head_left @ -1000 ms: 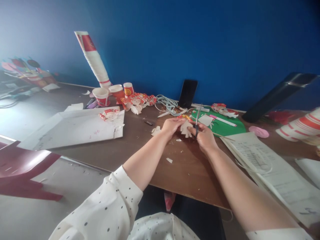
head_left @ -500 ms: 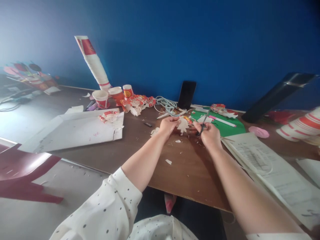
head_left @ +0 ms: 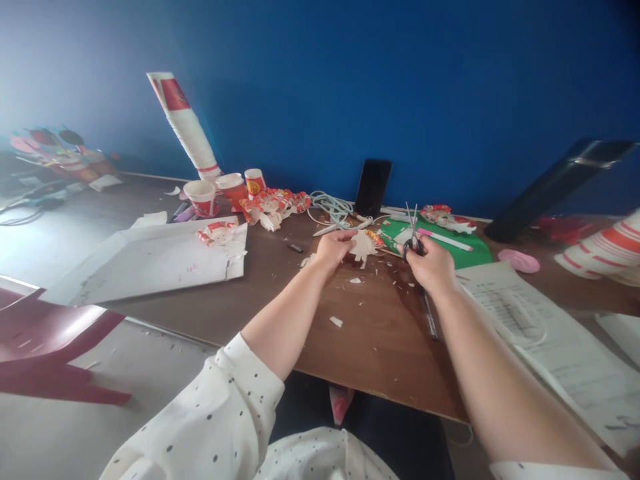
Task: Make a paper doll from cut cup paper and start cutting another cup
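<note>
My left hand [head_left: 334, 252] pinches a small white paper cutout [head_left: 365, 247] with a fringed lower edge and a patterned orange-red and yellow strip along its upper right. In my right hand [head_left: 434, 267] is a pair of scissors [head_left: 413, 230] with black handles, its slim blades pointing up and slightly apart, clear of the paper. Below the right hand a dark pen [head_left: 431, 316] lies on the brown table [head_left: 370, 360]. White paper scraps [head_left: 337, 321] are scattered around the cutout. Behind the scissors lies a green sheet [head_left: 467, 259] with a pink-and-white marker [head_left: 445, 239] on it.
A phone [head_left: 374, 187] leans against the blue wall beside a coiled pale cable [head_left: 333, 208]. Paper cups [head_left: 201, 199] and cut red-and-white pieces [head_left: 280, 203] stand at the back left. A white board [head_left: 165, 257] lies left; printed papers [head_left: 520, 320] and a dark bottle [head_left: 555, 193] are right.
My right hand has moved right, away from the paper cutout, and the scissors have swung more upright with blades parted. The dark pen now shows below that hand. My left hand has barely shifted.
</note>
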The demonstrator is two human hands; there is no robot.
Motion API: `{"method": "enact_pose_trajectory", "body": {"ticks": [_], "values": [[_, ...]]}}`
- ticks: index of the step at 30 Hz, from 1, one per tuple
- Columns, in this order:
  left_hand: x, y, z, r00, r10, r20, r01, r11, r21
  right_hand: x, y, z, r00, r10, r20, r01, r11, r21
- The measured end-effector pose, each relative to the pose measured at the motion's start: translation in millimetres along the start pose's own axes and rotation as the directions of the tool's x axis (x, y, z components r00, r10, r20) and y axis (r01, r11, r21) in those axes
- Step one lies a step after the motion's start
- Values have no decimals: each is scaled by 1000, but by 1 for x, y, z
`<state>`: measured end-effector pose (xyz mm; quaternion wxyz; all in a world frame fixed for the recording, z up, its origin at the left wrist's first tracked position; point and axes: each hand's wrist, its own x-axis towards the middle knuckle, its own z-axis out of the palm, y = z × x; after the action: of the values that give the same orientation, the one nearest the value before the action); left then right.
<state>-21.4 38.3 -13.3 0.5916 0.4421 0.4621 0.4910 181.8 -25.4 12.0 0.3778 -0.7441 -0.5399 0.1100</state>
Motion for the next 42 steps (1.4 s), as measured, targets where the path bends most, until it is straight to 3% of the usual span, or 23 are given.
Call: {"method": "enact_pose_trajectory", "body": {"ticks": [4, 9, 11, 16, 22, 27, 37, 42], "values": [[3, -3, -2, 993, 103, 58, -112, 977, 180, 1, 1, -1, 999, -10, 37, 14, 995, -101], [-4, 4, -2, 986, 166, 24, -164, 927, 337, 2, 4, -2, 994, 94, -60, -96, 995, -36], [-10, 10, -2, 982, 187, 5, -175, 912, 371, 3, 4, -6, 989, 122, -87, -130, 987, -92], [-19, 17, 0, 978, 195, -69, -160, 924, 348, 11, 13, -18, 985, 117, -123, -150, 940, -306], [-15, 15, -1, 976, 184, -115, -112, 881, 460, 21, 35, -21, 986, 71, -148, -125, 910, -395], [-17, 13, -2, 975, 191, -111, -110, 853, 510, 18, 32, -22, 987, 126, -100, -160, 843, -513], [-21, 11, -1, 982, 184, -39, -123, 785, 607, 18, 28, -24, 986, 165, -16, -146, 816, -559], [-21, 17, -2, 978, 180, -105, -72, 765, 640, 14, 23, -26, 989, 147, 3, -114, 781, -615]]}}
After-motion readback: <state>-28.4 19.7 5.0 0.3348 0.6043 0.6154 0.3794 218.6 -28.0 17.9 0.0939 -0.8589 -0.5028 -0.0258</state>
